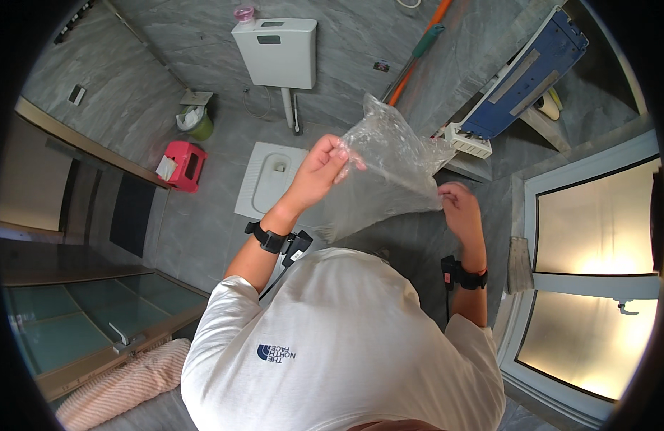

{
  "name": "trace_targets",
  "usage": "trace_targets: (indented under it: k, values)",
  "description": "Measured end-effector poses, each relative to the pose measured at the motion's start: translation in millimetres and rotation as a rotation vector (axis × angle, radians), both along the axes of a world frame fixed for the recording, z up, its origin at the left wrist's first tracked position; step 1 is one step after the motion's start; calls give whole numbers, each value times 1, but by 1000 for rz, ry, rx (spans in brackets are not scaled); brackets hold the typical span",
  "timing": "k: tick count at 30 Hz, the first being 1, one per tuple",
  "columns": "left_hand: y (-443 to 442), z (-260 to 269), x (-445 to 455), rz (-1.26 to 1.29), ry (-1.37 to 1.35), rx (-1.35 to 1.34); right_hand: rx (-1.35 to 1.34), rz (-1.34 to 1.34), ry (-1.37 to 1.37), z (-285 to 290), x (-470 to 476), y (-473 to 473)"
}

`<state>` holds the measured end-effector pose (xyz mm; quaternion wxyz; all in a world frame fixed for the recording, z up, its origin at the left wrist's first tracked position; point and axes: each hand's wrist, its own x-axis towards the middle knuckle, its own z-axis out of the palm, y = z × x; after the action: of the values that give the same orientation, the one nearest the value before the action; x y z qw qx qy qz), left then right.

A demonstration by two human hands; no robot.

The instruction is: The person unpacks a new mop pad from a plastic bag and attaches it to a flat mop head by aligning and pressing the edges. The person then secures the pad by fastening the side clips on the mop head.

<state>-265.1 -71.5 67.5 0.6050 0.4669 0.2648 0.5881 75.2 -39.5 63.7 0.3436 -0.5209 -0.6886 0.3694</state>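
Observation:
A crumpled clear plastic bag point(388, 161) is stretched between my two hands in front of my chest. My left hand point(332, 164) pinches its near-left part, and some fingers show through the film. At the bag's right corner, my right hand point(459, 202) grips the edge between thumb and fingers. The bag looks flat, with nothing visible inside it. Beyond its left side lies a white squat toilet pan point(270, 175) set in the floor, partly hidden by my left forearm.
A white cistern point(278, 54) hangs on the far wall. To the left stand a green waste bin point(198, 126) and a red plastic stool point(187, 167). A blue panel point(526, 75) leans at the right near a frosted window point(593, 221). A glass door point(84, 318) is at lower left.

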Motion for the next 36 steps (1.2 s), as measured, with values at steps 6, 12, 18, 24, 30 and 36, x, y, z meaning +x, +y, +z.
trace_targets:
  k: [6,12,18,24,30,36]
  values:
    - [5,1,15,-73,99,88,671,69,-130,102,-95,-26]
    - [7,4,-1,101,75,25,391,543,-106,86,-86,-24]
    - [-1,5,5,65,106,222,-17,740,139,45,-94,2]
    - [4,2,13,47,90,207,276,536,-491,10,-120,-16]
    - [4,-12,23,119,140,113,621,484,-179,49,-106,-17]
    - [8,-9,59,95,270,284,545,297,-540,-100,-69,3]
